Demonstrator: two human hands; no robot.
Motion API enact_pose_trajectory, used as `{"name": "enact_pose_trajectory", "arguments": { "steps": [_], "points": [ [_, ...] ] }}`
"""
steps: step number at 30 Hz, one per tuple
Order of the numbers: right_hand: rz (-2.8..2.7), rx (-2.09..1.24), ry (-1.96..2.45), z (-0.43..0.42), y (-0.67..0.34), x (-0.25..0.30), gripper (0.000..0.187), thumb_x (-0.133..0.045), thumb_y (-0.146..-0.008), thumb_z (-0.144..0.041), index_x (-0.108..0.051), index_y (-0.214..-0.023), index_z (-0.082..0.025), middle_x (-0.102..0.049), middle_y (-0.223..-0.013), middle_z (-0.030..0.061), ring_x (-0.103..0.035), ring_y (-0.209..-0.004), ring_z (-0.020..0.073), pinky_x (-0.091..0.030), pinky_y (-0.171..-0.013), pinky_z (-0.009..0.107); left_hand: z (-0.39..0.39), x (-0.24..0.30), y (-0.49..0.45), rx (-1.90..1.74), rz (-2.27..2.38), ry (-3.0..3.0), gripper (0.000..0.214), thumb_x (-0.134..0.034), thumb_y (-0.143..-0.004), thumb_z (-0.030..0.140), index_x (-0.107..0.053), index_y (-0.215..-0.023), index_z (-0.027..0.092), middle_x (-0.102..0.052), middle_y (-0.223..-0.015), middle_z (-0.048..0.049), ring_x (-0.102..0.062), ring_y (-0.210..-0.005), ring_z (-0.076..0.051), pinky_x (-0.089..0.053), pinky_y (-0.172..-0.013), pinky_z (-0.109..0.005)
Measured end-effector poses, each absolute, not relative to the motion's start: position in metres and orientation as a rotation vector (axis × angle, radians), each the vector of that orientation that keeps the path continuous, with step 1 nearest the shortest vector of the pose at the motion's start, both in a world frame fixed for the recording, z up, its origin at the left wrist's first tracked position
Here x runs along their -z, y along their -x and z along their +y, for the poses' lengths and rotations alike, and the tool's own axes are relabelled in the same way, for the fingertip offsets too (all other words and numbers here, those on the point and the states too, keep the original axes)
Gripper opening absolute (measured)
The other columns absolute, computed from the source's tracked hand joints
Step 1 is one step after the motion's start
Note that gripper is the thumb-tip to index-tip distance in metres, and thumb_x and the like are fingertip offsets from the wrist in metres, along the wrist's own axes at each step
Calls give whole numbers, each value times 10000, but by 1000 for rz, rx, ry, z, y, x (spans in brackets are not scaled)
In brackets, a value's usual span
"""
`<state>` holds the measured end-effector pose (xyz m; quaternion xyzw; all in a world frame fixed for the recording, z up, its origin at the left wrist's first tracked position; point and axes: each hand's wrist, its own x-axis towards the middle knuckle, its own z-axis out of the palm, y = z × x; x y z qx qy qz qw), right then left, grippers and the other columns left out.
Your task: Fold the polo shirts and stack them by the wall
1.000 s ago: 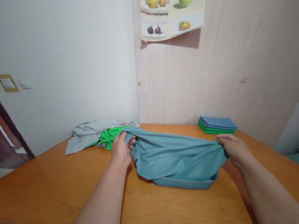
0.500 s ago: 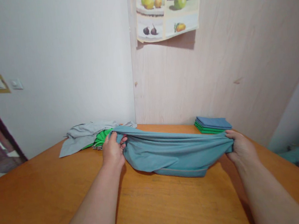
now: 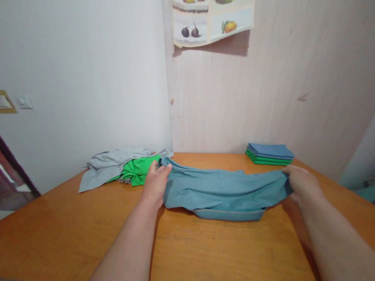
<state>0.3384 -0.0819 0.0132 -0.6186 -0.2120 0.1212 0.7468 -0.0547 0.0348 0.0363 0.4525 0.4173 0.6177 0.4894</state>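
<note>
A blue-green piece of fabric [image 3: 217,191], probably a garment, stretches between my two hands, its lower edge with a pale seam resting near the table. My left hand [image 3: 156,180] pinches its upper left corner, close to the heap of clothes. At the opposite end, my right hand [image 3: 302,183] is closed on the right edge, with the fingers partly hidden behind the cloth. Soft creases run across the fabric from one hand to the other.
On the orange wooden table [image 3: 201,265], a grey cloth [image 3: 105,168] and a bright green cloth [image 3: 138,169] lie heaped at back left. A neat stack of folded blue and green cloths [image 3: 270,152] sits at back right. Walls rise behind, with a fruit poster [image 3: 215,9].
My left hand has moved right and slightly up with its corner, uncovering more of the green cloth. The fabric's upper part has come forward and lies flatter. My right hand has barely moved.
</note>
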Motion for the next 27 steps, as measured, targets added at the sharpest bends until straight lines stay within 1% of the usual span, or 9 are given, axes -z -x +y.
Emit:
{"name": "enact_pose_trajectory", "arguments": {
  "steps": [2,4,7,10,14,17,22,25,27],
  "points": [
    [-436,-185,1451,-84,-334,-15,251,-684,-630,-208,-636,-877,-200,-581,-679,-24,-495,-583,149,-363,-501,264,32,-34,50,-1496,1032,-1251,595,-816,-676,343,-613,-1217,200,-715,-1068,-106,-674,-970,-217,-502,-783,-290],
    [-460,-93,1533,-86,-330,-18,329,-733,-614,-230,-660,-934,-215,-603,-733,-18,-527,-654,162,-395,-567,273,29,-30,46,-1436,996,-1463,436,-797,-693,369,-694,-1074,185,-732,-960,-88,-675,-880,-219,-510,-782,-308],
    [-653,54,1695,-85,-327,-21,336,-744,-661,-308,-695,-983,-225,-632,-760,0,-573,-730,190,-449,-681,312,22,-24,43,-1278,877,-1801,314,-775,-716,429,-748,-934,204,-744,-914,-85,-676,-846,-240,-529,-809,-350],
    [-955,-64,1724,-82,-322,-17,327,-747,-687,-391,-727,-965,-219,-688,-790,27,-634,-802,227,-487,-758,350,12,-22,46,-950,786,-2143,509,-817,-654,502,-745,-1083,237,-725,-1125,-117,-659,-1054,-311,-501,-954,-436],
    [-1170,-415,1687,-77,-315,-1,325,-858,-551,-347,-733,-830,-237,-736,-819,54,-676,-927,300,-530,-820,393,1,-25,53,-325,810,-2468,952,-861,-537,560,-580,-1385,233,-439,-1530,-159,-338,-1434,-407,-300,-1157,-528],
    [-1225,-529,1710,-76,-311,4,304,-866,-520,-276,-728,-789,-248,-754,-880,60,-673,-1017,332,-531,-893,434,1,-24,55,-187,855,-2561,894,-805,-614,416,-514,-1437,224,-351,-1583,-142,-276,-1470,-374,-274,-1180,-490],
    [-1315,-593,1725,-88,-304,-12,366,-822,-486,-156,-769,-833,-259,-762,-1018,64,-654,-1099,336,-449,-1055,473,16,-12,57,-478,867,-2628,594,-617,-648,127,-655,-1229,243,-568,-1371,-80,-521,-1277,-276,-394,-1093,-364],
    [-1356,-657,1773,-103,-303,-17,460,-804,-484,-150,-794,-925,-280,-737,-1160,59,-607,-1196,355,-363,-1135,494,27,-8,56,-700,820,-2573,269,-534,-775,142,-708,-963,223,-684,-1093,-73,-616,-1063,-245,-460,-956,-343],
    [-1396,-689,1814,-114,-304,-14,558,-809,-488,-179,-785,-1033,-296,-705,-1245,55,-573,-1247,367,-346,-1145,507,34,-9,55,-861,833,-2475,195,-486,-881,240,-667,-813,213,-687,-895,-58,-625,-881,-227,-476,-814,-329]
  ]
}}
